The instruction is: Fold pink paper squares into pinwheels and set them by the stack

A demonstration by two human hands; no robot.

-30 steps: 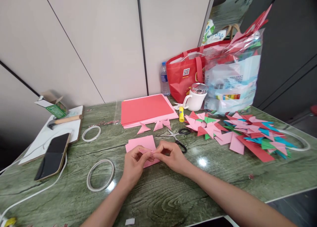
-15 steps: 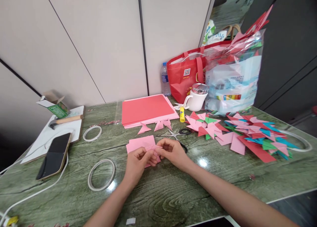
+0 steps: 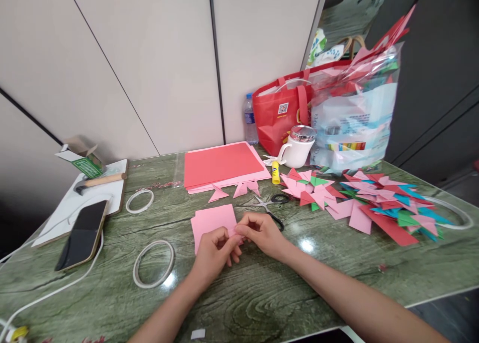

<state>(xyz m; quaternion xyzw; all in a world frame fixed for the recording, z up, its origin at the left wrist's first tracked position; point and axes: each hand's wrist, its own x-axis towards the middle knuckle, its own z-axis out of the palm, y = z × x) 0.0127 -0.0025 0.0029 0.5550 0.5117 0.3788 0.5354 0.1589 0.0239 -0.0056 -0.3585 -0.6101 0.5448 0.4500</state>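
Observation:
Between my two hands is a small folded piece of pink paper (image 3: 232, 230), mostly hidden by the fingers. My left hand (image 3: 216, 250) pinches it from the left with thumb and fingers. My right hand (image 3: 262, 233) grips its right end in a pinch. Just beyond the left hand lie pink paper squares (image 3: 215, 219), partly covered by it. Black-handled scissors (image 3: 277, 199) rest open behind the right hand. Several folded pink paper pieces (image 3: 218, 193) lie in front of a stack of red and pink sheets (image 3: 224, 166).
A yellow glue stick (image 3: 276, 173) and a white mug (image 3: 297, 151) stand behind the scissors. Heaped folded paper (image 3: 396, 198) covers the right side, before a clear bag (image 3: 352, 123). Leftward are tape rolls (image 3: 153, 264), a phone (image 3: 83, 235) and a hammer (image 3: 99, 181).
Both hands have shifted slightly toward me, and the left hand has turned a little. The pink paper between them shows less now, while more of the squares beneath is uncovered.

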